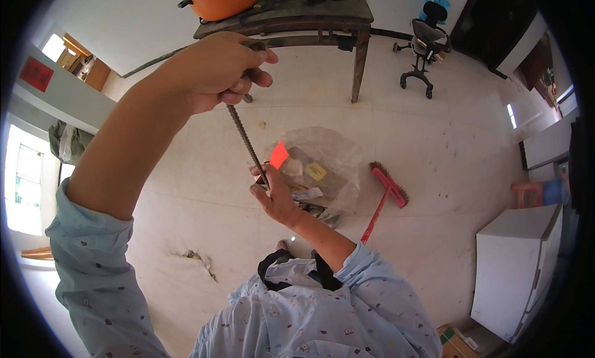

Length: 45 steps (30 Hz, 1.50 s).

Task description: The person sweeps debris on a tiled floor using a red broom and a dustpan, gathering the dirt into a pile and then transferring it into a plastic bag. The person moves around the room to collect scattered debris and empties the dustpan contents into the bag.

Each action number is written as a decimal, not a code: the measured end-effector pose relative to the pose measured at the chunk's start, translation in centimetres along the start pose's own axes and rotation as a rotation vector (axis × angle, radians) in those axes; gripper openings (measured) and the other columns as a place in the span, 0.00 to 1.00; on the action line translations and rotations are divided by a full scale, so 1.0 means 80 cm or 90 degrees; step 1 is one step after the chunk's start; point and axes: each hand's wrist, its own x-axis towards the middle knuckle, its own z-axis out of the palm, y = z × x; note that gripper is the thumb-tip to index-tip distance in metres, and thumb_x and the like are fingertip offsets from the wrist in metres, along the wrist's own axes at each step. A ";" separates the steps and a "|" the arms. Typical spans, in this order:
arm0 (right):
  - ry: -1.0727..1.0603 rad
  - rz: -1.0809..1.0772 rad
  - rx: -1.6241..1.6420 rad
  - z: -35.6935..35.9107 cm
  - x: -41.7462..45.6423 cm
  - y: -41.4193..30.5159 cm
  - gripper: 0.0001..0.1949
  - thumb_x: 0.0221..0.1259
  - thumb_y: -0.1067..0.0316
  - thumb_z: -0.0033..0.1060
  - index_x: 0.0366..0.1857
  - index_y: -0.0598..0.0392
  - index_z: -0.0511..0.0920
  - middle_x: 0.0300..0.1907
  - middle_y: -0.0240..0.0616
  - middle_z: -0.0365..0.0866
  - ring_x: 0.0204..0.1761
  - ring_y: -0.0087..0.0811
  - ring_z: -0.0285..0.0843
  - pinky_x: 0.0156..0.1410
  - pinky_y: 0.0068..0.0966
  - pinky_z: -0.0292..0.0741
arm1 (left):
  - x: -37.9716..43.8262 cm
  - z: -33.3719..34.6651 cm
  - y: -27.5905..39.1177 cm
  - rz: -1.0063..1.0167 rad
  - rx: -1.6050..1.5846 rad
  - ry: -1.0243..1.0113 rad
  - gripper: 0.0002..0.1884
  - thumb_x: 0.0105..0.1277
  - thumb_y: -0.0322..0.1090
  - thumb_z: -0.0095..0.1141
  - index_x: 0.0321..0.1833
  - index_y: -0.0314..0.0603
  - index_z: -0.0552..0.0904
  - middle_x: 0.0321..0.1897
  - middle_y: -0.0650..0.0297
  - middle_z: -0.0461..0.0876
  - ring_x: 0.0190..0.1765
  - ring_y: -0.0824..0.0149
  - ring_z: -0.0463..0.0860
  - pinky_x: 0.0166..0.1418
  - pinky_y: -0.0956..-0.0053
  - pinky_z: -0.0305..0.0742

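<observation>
A dark, ribbed metal rod (245, 137) slants between my two hands. My left hand (232, 72) is raised and curled around its upper part, with a dark end piece showing at the thumb. My right hand (277, 195) grips the rod's lower end between thumb and fingers. Just past the right fingers is a bright red-orange flat piece (279, 155); whether that hand holds it I cannot tell. Beyond my right hand, a clear plastic bag (341, 146) lies spread on the floor with mixed items in it, among them a yellow piece (316, 171).
A pink broom (389, 186) lies right of the bag. Ahead stands a wooden table (297, 23) bearing an orange pot (225, 2). An office chair (425, 42) is at the far right. A white cabinet (506, 265) stands at right. Debris (200, 260) lies on the tiled floor at left.
</observation>
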 end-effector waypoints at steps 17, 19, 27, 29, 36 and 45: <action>-0.029 0.222 0.255 -0.085 0.010 -0.035 0.21 0.71 0.49 0.35 0.25 0.55 0.64 0.17 0.27 0.58 0.19 0.19 0.54 0.25 0.18 0.56 | 0.078 -0.016 -0.320 -0.151 -0.104 0.022 0.18 0.64 0.42 0.53 0.50 0.36 0.72 0.43 0.58 0.77 0.39 0.62 0.81 0.39 0.69 0.76; -0.040 0.220 0.254 -0.095 0.011 -0.037 0.21 0.71 0.49 0.35 0.24 0.55 0.64 0.17 0.27 0.58 0.19 0.19 0.54 0.25 0.18 0.57 | 0.102 0.018 -0.423 -0.264 -0.135 0.032 0.19 0.61 0.37 0.57 0.52 0.35 0.71 0.41 0.57 0.77 0.38 0.62 0.81 0.35 0.68 0.78; -0.051 0.198 0.327 -0.109 0.003 -0.042 0.22 0.70 0.48 0.38 0.24 0.57 0.65 0.16 0.28 0.57 0.19 0.20 0.52 0.26 0.21 0.54 | 0.141 0.174 -0.616 -0.291 -0.011 0.151 0.31 0.51 0.48 0.60 0.51 0.27 0.75 0.47 0.41 0.78 0.53 0.49 0.77 0.56 0.62 0.72; -0.050 0.207 0.315 -0.105 0.004 -0.048 0.24 0.68 0.44 0.40 0.23 0.56 0.64 0.15 0.27 0.56 0.18 0.20 0.49 0.25 0.22 0.53 | 0.158 0.195 -0.642 -0.302 -0.029 0.173 0.31 0.52 0.48 0.60 0.52 0.28 0.74 0.41 0.45 0.78 0.47 0.54 0.78 0.49 0.65 0.72; -0.012 0.268 0.250 -0.111 0.020 -0.065 0.27 0.64 0.37 0.41 0.20 0.53 0.62 0.13 0.25 0.53 0.15 0.19 0.45 0.23 0.21 0.49 | 0.173 0.200 -0.660 -0.201 0.116 0.193 0.15 0.57 0.41 0.54 0.39 0.35 0.81 0.35 0.48 0.82 0.39 0.49 0.81 0.43 0.61 0.76; -0.024 0.260 0.266 -0.101 0.080 -0.087 0.26 0.65 0.39 0.42 0.20 0.52 0.61 0.13 0.26 0.53 0.15 0.19 0.46 0.22 0.21 0.49 | 0.129 0.136 -0.632 -0.127 -0.065 0.230 0.13 0.59 0.36 0.47 0.40 0.38 0.81 0.35 0.46 0.81 0.43 0.46 0.80 0.47 0.57 0.74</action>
